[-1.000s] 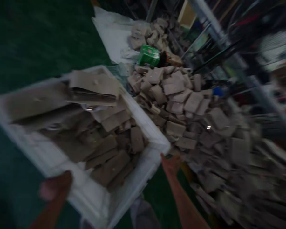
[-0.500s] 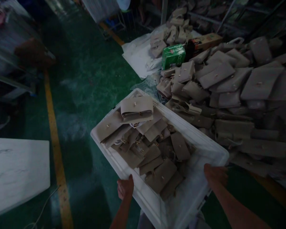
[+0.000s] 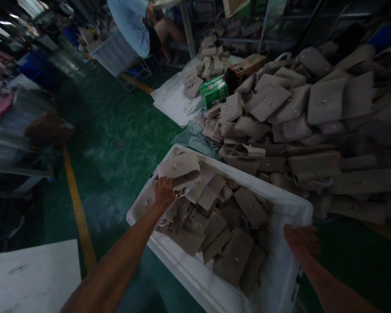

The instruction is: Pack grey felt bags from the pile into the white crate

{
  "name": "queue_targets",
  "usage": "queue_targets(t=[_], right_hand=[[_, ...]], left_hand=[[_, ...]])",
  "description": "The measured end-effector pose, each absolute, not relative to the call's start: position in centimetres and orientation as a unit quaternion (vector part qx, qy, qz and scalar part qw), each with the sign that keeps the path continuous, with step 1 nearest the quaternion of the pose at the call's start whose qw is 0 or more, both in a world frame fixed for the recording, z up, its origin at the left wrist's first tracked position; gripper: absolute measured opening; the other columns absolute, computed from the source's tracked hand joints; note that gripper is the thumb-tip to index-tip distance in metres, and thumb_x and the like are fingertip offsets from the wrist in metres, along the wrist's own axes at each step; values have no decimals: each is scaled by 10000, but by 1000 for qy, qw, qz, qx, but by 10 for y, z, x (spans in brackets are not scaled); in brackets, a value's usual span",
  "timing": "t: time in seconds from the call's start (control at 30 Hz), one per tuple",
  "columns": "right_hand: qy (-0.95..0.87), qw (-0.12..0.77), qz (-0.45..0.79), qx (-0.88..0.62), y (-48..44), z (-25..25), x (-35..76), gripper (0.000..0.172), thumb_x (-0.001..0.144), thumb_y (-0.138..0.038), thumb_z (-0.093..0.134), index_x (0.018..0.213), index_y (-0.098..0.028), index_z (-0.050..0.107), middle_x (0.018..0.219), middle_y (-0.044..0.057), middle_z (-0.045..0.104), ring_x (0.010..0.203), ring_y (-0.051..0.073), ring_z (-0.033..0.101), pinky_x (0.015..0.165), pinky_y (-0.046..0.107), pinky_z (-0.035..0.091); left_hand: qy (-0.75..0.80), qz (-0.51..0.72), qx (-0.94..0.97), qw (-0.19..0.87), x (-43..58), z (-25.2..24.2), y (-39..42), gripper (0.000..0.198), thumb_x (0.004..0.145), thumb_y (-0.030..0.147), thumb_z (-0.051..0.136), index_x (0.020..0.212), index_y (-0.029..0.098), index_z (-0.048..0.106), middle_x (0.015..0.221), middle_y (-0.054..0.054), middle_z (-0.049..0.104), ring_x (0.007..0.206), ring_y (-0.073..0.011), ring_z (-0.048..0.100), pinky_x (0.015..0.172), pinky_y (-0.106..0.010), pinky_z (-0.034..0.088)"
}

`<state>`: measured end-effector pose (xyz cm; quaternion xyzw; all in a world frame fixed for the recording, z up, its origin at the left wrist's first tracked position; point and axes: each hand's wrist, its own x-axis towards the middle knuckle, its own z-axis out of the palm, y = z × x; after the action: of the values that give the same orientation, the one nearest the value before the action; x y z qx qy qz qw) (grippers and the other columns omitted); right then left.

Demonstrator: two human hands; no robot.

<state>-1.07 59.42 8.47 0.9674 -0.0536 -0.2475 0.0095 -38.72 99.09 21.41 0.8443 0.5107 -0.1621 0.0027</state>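
My right hand [image 3: 302,240] is closed over the right rim of a white plastic tub [image 3: 282,243]. Several grey-beige flap bags [image 3: 236,252] with small metal fittings lie loosely heaped inside it. On top, toward the far left corner, sits a lighter beige bag [image 3: 184,164]. The fingers of my left hand [image 3: 164,190] are curled at this bag's near left corner, gripping it; the thumb side is partly hidden. My left forearm crosses over the tub's left rim.
A large pile of similar bags [image 3: 326,102] lies to the right, beside a green box [image 3: 214,92] and a white sheet [image 3: 172,102]. A seated person [image 3: 133,26] is at the back. A white board [image 3: 35,271] stands at lower left, near a yellow floor line [image 3: 74,198].
My left hand has left the tub's near left rim and reached forward to the top bag. My right hand stays on the rim. The view has tilted up, bringing a seated person into sight.
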Motion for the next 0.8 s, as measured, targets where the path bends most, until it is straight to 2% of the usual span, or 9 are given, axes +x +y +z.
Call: queue_targets(t=[0.1, 0.23, 0.3, 0.43, 0.57, 0.6, 0.67, 0.7, 0.8], right_hand=[[-49, -27, -251, 966, 591, 81, -7, 605, 894, -631, 525, 1297, -186, 452, 1128, 317, 701, 1085, 509, 720, 915, 608, 592], [-60, -74, -260, 961, 590, 74, 1, 360, 900, -583, 530, 1089, -289, 444, 1053, 269, 728, 1067, 492, 739, 892, 623, 598], [-60, -93, -258, 960, 588, 73, 4, 329, 892, -581, 543, 1009, -302, 412, 1008, 232, 735, 1038, 488, 750, 883, 630, 599], [-44, -120, -257, 958, 585, 77, 6, 277, 906, -529, 511, 956, -296, 369, 916, 172, 717, 961, 470, 770, 902, 633, 593], [-63, -144, -255, 954, 588, 82, 7, 356, 857, -531, 544, 871, -304, 270, 832, 101, 677, 916, 458, 769, 868, 638, 599], [-64, -152, -245, 955, 590, 83, 8, 390, 848, -543, 553, 863, -304, 245, 813, 88, 667, 910, 463, 767, 857, 647, 600], [-71, -158, -231, 957, 592, 88, 8, 435, 831, -559, 586, 863, -306, 235, 813, 90, 669, 913, 479, 760, 859, 665, 598], [-71, -157, -231, 958, 593, 92, 7, 427, 829, -559, 603, 874, -308, 260, 844, 112, 688, 926, 486, 758, 868, 665, 596], [-55, -131, -260, 955, 593, 110, 6, 346, 875, -550, 592, 1005, -278, 423, 1026, 236, 726, 991, 494, 749, 888, 633, 598]], left_hand=[[449, -242, 860, 22, -366, 226, 1015, 210, 939, 168, 520, 1009, 166, 718, 1114, -174, 728, 1118, -349, 673, 967, -440, 525], [403, -260, 878, 7, -330, 253, 1019, 267, 929, 131, 472, 959, 197, 729, 1075, -157, 756, 1064, -318, 701, 916, -398, 520], [399, -246, 884, 11, -302, 277, 1018, 304, 940, 155, 442, 990, 251, 727, 1068, -102, 770, 1037, -289, 713, 883, -377, 512], [441, -169, 881, 33, -209, 342, 1025, 338, 997, 387, 411, 939, 323, 737, 913, -26, 778, 864, -284, 732, 741, -377, 484], [389, -45, 919, 33, -75, 428, 1031, 423, 1039, 474, 429, 868, 237, 736, 857, -42, 750, 814, -209, 681, 759, -339, 448], [372, 43, 926, 51, -42, 451, 1032, 426, 1035, 484, 479, 847, 193, 727, 806, -56, 731, 766, -192, 651, 742, -328, 445], [332, 221, 913, 89, 12, 491, 1034, 382, 1051, 426, 500, 910, 147, 719, 840, -70, 724, 780, -183, 658, 768, -325, 468], [309, 282, 901, 114, 31, 503, 1038, 366, 1056, 444, 510, 1034, 138, 709, 957, -75, 737, 858, -186, 685, 811, -326, 489], [313, 318, 882, 154, 45, 488, 1053, 466, 1011, 507, 602, 1281, 127, 600, 1126, -78, 710, 946, -199, 710, 892, -358, 524]])
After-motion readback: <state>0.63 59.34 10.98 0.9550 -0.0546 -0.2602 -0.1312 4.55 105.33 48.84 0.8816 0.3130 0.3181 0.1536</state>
